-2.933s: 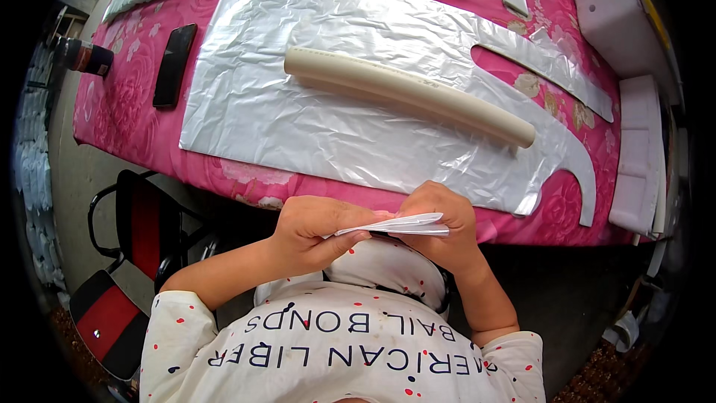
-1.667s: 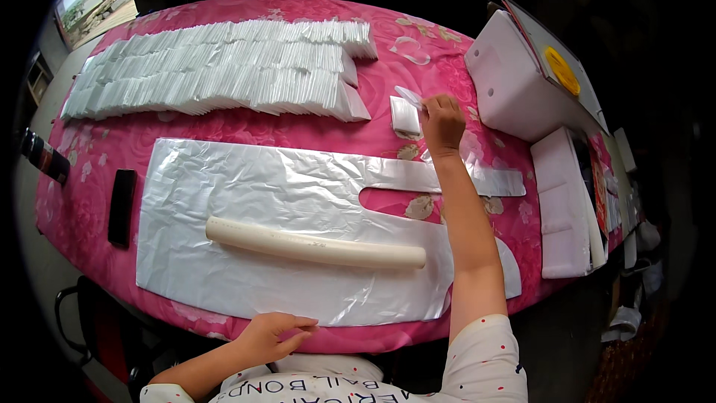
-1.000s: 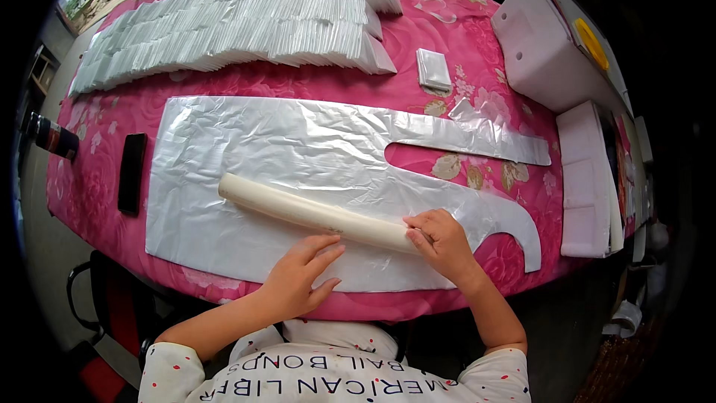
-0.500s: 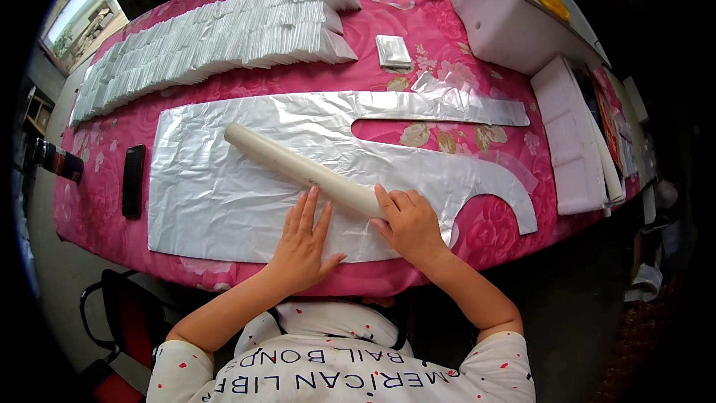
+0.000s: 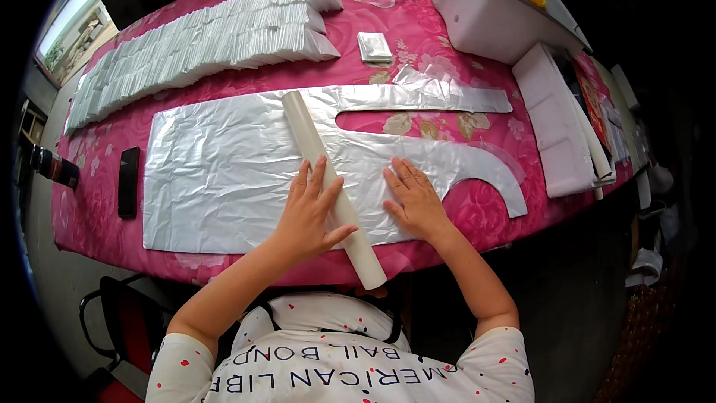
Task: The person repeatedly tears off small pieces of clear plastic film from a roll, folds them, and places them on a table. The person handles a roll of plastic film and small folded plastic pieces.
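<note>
A stack of thin, silvery-white plastic sheets [image 5: 216, 172], cut in an apron-like shape, lies flat on the table, its long straps pointing right. Across it rests a long cream tube [image 5: 304, 128], its near end reaching over the table's front edge. My left hand [image 5: 309, 205] lies on the tube with fingers stretched out, not wrapped round it. To the right, my right hand [image 5: 415, 198] is spread flat on the plastic, apart from the tube and holding nothing.
Rows of folded white packets [image 5: 201, 41] stand at the back left. A small packet pile [image 5: 374, 47] lies behind the plastic. White foam boxes [image 5: 477, 11] occupy the right side. A black phone [image 5: 129, 183] and a dark bottle [image 5: 56, 166] sit at the left on the pink floral tablecloth [image 5: 97, 209].
The tube has swung from a shallow slant to a steeper one, its near end now past the table edge. My right hand has let go of it and moved onto the plastic.
</note>
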The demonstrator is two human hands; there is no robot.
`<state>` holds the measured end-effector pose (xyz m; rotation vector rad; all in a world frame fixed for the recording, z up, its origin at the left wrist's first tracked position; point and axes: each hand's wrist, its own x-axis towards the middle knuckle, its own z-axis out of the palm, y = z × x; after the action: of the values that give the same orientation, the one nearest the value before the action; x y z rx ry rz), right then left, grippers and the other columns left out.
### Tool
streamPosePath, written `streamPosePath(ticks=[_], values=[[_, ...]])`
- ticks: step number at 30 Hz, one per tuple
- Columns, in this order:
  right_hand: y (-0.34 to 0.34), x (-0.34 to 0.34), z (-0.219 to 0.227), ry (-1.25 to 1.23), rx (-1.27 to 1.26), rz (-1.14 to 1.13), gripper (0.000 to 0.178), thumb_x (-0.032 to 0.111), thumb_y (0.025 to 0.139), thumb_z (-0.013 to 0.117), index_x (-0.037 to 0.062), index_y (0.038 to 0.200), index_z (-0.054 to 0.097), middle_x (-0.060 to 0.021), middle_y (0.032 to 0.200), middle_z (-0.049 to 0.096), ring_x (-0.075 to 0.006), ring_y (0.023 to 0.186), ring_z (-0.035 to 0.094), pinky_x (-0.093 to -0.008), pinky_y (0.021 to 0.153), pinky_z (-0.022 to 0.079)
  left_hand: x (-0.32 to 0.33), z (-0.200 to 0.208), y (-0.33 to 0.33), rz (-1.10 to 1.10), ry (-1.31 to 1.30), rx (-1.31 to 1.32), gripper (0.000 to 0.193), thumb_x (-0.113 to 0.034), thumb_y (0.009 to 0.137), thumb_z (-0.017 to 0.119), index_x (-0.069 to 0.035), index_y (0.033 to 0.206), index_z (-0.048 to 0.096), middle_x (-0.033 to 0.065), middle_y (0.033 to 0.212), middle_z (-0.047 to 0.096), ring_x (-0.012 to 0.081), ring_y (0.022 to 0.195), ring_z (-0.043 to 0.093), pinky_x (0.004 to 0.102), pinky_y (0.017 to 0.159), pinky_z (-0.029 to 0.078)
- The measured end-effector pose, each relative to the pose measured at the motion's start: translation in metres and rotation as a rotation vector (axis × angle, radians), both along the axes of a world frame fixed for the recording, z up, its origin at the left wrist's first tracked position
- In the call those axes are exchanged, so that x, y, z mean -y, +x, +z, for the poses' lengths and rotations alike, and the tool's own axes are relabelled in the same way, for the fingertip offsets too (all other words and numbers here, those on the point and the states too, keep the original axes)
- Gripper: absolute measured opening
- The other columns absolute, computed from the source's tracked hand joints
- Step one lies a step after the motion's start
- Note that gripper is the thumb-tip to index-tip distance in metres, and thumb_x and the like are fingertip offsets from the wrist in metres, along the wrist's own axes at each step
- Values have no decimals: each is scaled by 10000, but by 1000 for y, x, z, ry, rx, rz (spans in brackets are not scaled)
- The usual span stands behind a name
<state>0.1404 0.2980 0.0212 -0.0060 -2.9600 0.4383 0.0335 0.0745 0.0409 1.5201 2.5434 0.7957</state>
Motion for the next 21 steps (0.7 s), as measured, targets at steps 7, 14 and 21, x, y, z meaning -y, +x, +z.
streamPosePath(ticks=[7, 14, 21], values=[[43, -133, -22, 117, -139, -400, 485, 230, 896, 461, -28, 1306, 424, -218, 1380, 380, -367, 1271, 360, -417, 1070, 256, 3, -4, 3, -142, 33, -13, 564, -422, 724, 639, -4, 1093, 550, 246, 1438, 235, 505, 1339, 86, 532, 1070, 212], [85, -168, -23, 22, -242, -699, 326, 165, 874, 521, -3, 1148, 576, -161, 1198, 571, -308, 1134, 519, -364, 967, 395, 1, 4, -2, -214, -20, -17, 508, -359, 705, 645, -15, 1066, 545, 240, 1450, 216, 486, 1355, 52, 506, 1078, 219], [76, -139, 0, 215, -509, -662, 115, 99, 799, 637, 3, 828, 581, -66, 839, 657, -223, 751, 628, -337, 673, 487, -2, 1, -5, -232, -52, -29, 536, -375, 713, 640, -16, 1096, 532, 223, 1459, 212, 467, 1363, 42, 492, 1087, 209]])
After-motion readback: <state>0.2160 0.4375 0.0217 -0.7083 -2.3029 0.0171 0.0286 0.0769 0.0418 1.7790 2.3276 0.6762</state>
